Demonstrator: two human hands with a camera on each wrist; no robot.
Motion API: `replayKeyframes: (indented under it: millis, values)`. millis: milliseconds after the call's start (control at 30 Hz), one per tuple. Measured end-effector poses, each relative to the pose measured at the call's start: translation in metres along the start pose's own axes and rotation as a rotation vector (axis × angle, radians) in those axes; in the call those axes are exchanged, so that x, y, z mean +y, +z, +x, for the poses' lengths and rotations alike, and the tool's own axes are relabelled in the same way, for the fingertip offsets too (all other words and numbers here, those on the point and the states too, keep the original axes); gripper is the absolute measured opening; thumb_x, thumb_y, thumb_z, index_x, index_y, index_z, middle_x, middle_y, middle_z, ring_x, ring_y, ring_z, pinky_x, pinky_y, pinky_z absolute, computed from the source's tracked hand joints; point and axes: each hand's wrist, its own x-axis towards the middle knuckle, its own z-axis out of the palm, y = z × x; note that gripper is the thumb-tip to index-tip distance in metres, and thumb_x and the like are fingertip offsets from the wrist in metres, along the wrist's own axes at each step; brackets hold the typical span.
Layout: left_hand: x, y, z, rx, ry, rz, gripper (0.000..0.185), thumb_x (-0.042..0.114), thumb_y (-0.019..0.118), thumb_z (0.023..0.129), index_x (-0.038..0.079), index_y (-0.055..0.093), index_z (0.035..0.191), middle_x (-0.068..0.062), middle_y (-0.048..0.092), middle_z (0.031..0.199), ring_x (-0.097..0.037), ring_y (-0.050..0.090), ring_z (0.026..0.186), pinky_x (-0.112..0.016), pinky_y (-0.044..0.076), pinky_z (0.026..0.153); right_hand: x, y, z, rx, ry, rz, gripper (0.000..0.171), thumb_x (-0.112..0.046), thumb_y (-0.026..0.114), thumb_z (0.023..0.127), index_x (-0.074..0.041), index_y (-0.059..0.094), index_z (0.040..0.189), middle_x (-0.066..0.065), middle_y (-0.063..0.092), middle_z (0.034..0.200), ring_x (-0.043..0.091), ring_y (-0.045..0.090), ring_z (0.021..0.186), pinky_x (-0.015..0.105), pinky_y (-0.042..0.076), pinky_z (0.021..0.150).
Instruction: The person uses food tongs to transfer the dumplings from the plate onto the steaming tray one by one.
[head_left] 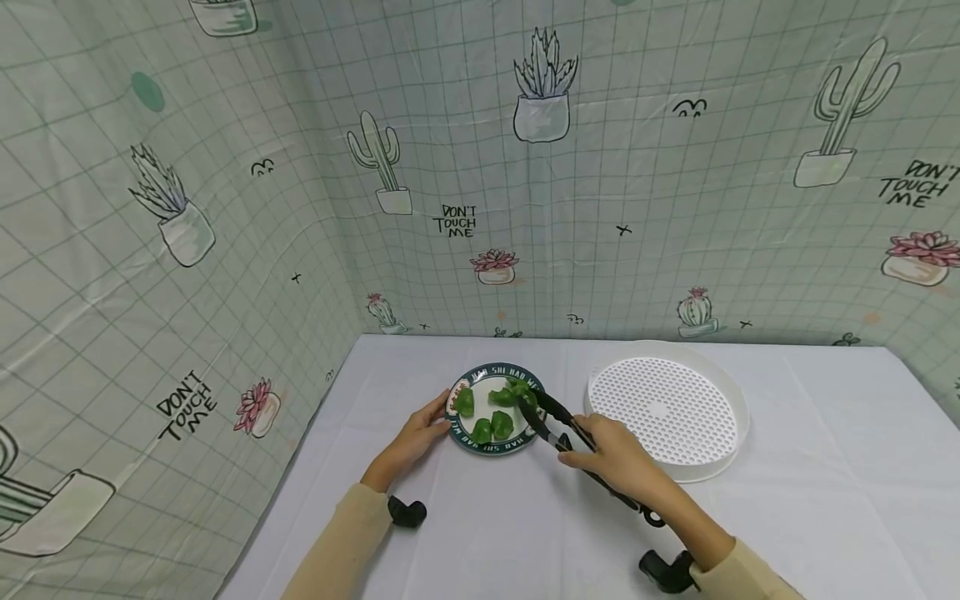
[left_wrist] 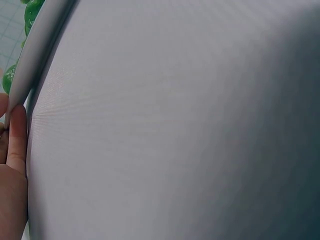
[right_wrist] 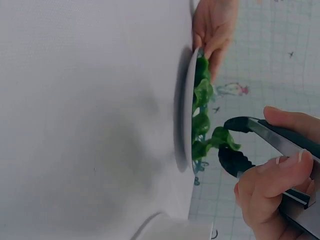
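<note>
A round plate (head_left: 459, 436) with a dark patterned rim lies on the white table and holds several green pepper pieces (head_left: 491, 427). My left hand (head_left: 420, 433) holds the plate's left rim between thumb and fingers; in the left wrist view a finger (left_wrist: 17, 142) lies against the plate rim (left_wrist: 35, 57). My right hand (head_left: 611, 457) grips black tongs (head_left: 551, 414). In the right wrist view the tongs' tips (right_wrist: 235, 142) are around one green pepper piece (right_wrist: 223, 137) just off the plate (right_wrist: 184, 115).
A white perforated round tray (head_left: 667, 408) sits right of the plate, close to my right hand. The table is covered with a white cloth (head_left: 810, 483). Cactus-print sheets (head_left: 225, 250) wall it at the back and left.
</note>
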Motion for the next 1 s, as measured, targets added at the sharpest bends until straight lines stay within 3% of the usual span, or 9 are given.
replayKeyframes:
  millis: [33, 67, 100, 167, 267, 400, 1000]
  values:
    - [0.000, 0.000, 0.000, -0.001, 0.001, 0.001, 0.062, 0.001, 0.051, 0.100, -0.001, 0.025, 0.156, -0.025, 0.040, 0.152, -0.037, 0.028, 0.145, -0.051, 0.017, 0.119, 0.001, -0.002, -0.001, 0.008, -0.005, 0.002, 0.070, -0.029, 0.078, 0.086, 0.020, 0.053, 0.129, 0.030, 0.064, 0.113, 0.040, 0.061, 0.107, 0.051, 0.053, 0.085]
    - [0.000, 0.000, 0.000, 0.000, -0.001, 0.003, 0.062, 0.001, 0.051, 0.100, -0.001, 0.025, 0.156, -0.025, 0.040, 0.152, -0.036, 0.029, 0.145, -0.050, 0.017, 0.119, 0.002, -0.004, -0.002, 0.006, 0.000, 0.025, 0.071, -0.030, 0.078, 0.087, 0.020, 0.052, 0.131, 0.030, 0.064, 0.112, 0.041, 0.064, 0.098, 0.051, 0.055, 0.080]
    - [0.000, 0.000, 0.000, 0.001, 0.003, 0.007, 0.062, 0.001, 0.052, 0.100, -0.002, 0.025, 0.156, -0.025, 0.040, 0.151, -0.037, 0.029, 0.144, -0.051, 0.018, 0.119, 0.003, -0.007, -0.004, 0.021, -0.007, 0.021, 0.072, -0.031, 0.077, 0.087, 0.020, 0.052, 0.131, 0.031, 0.062, 0.119, 0.040, 0.064, 0.102, 0.050, 0.054, 0.083]
    - [0.000, 0.001, 0.000, 0.008, 0.003, 0.012, 0.062, 0.000, 0.052, 0.100, -0.002, 0.026, 0.155, -0.026, 0.040, 0.151, -0.037, 0.031, 0.143, -0.051, 0.019, 0.119, 0.005, -0.013, -0.006, 0.032, -0.008, 0.036, 0.074, -0.033, 0.076, 0.088, 0.019, 0.050, 0.133, 0.030, 0.061, 0.123, 0.036, 0.065, 0.096, 0.045, 0.056, 0.080]
    - [0.001, 0.001, 0.001, 0.019, 0.005, 0.021, 0.062, 0.000, 0.052, 0.099, -0.003, 0.027, 0.155, -0.027, 0.041, 0.150, -0.038, 0.034, 0.142, -0.051, 0.021, 0.118, 0.010, -0.022, -0.010, 0.028, 0.019, 0.111, 0.077, -0.033, 0.075, 0.090, 0.018, 0.044, 0.139, 0.031, 0.058, 0.124, 0.023, 0.061, 0.059, 0.034, 0.055, 0.054]
    - [0.001, 0.001, 0.002, 0.028, -0.003, 0.027, 0.062, 0.001, 0.052, 0.099, -0.003, 0.027, 0.155, -0.026, 0.042, 0.150, -0.037, 0.034, 0.142, -0.050, 0.022, 0.118, 0.019, -0.036, -0.015, 0.034, 0.041, 0.165, 0.075, -0.029, 0.073, 0.092, 0.016, 0.041, 0.142, 0.035, 0.052, 0.128, 0.018, 0.051, 0.037, 0.032, 0.049, 0.038]
    - [-0.001, 0.002, 0.001, 0.017, 0.012, 0.018, 0.061, -0.001, 0.051, 0.099, -0.004, 0.026, 0.154, -0.028, 0.040, 0.150, -0.040, 0.033, 0.142, -0.052, 0.020, 0.118, 0.068, -0.087, -0.030, 0.060, 0.122, 0.038, 0.075, -0.030, 0.070, 0.094, 0.019, 0.039, 0.141, 0.045, 0.045, 0.133, 0.018, 0.053, 0.041, 0.032, 0.050, 0.041]
